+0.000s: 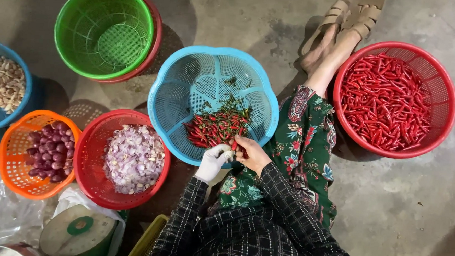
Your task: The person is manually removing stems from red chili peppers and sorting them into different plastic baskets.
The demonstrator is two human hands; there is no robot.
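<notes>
My left hand [213,160], in a white glove, and my bare right hand [253,153] meet at the near rim of a blue flower-shaped basket [167,94]. Both hands pinch one small red chili [234,144] between their fingertips. Inside the blue basket lies a small heap of red chilies [214,128] with green stems scattered about. To the right, a red basket [446,101] holds a large pile of red chilies [384,101].
A red basket of peeled shallots [134,157], an orange basket of purple shallots [50,151], a blue basket of garlic cloves [2,82] and a green basket [105,30] nested in a red one stand left. A scale [77,231] sits bottom left. My leg and sandalled feet [344,20] stretch across the concrete floor.
</notes>
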